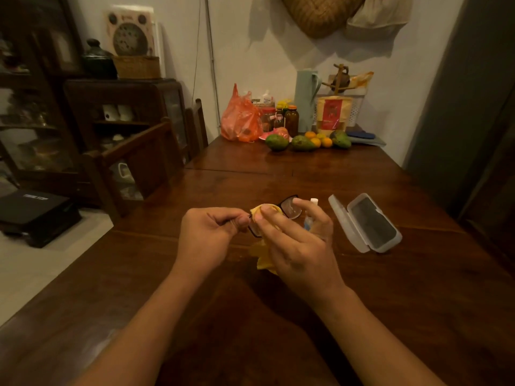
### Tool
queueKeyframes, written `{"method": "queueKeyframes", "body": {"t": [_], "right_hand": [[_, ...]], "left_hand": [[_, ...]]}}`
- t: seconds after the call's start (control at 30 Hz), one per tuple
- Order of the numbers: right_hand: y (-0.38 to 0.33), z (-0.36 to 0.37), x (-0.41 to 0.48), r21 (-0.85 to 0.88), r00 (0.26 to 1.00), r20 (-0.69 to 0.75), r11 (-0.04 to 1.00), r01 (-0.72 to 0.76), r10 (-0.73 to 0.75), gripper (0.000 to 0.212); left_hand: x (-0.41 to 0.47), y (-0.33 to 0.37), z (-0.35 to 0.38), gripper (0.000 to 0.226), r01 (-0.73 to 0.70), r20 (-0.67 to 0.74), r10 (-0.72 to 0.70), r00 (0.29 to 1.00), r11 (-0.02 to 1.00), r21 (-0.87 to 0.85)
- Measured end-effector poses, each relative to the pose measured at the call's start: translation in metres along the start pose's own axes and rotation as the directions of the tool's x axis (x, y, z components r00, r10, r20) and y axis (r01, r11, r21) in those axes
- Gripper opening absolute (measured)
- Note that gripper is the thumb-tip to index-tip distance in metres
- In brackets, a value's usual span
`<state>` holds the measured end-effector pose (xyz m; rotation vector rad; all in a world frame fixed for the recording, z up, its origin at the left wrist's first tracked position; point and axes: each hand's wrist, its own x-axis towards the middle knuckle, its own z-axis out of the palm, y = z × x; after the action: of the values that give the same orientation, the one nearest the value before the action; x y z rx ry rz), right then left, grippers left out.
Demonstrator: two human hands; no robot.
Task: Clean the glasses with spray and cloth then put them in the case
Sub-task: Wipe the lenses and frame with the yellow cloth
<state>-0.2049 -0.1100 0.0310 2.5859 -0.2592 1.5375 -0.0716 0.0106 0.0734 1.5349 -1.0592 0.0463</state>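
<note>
You're in a home dining room. Your dark wooden table carries household clutter at its far end: green fruit, small oranges, brown jars, an orange plastic bag, a pale thermos jug. Wooden chairs stand at your left near a glass-fronted cabinet holding crockery, and a woven basket hangs on the wall.

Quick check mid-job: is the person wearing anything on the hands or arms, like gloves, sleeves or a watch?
No. The left hand and right hand are bare: no gloves, no rings that I can see. The left forearm and right forearm are bare too, with no sleeve, watch or bracelet in view.
</note>
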Motion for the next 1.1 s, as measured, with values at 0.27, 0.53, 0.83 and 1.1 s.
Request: {"method": "queueKeyframes", "body": {"t": [0.27,0.53,0.83,1.1], "right_hand": [[0.010,-0.007,-0.003,0.034,0.999,-0.003,0.999,0.041,-0.041,0.036],[0.001,-0.005,-0.002,0.044,0.997,0.005,0.996,0.075,-0.075,0.035],[0.007,-0.006,-0.003,0.032,0.994,-0.015,0.994,0.105,-0.105,0.026],[0.020,-0.007,-0.005,0.020,0.997,-0.043,0.998,0.062,-0.061,0.026]], "left_hand": [[0.003,-0.002,-0.003,0.014,0.034,-0.014,-0.034,0.999,0.999,-0.007],[0.001,0.002,-0.003,0.023,0.002,-0.001,-0.002,1.000,1.000,-0.024],[0.002,-0.002,-0.004,0.025,0.002,-0.016,-0.002,1.000,1.000,-0.003],[0.003,-0.005,-0.005,0.028,0.009,-0.038,-0.010,0.999,1.000,-0.016]]}}
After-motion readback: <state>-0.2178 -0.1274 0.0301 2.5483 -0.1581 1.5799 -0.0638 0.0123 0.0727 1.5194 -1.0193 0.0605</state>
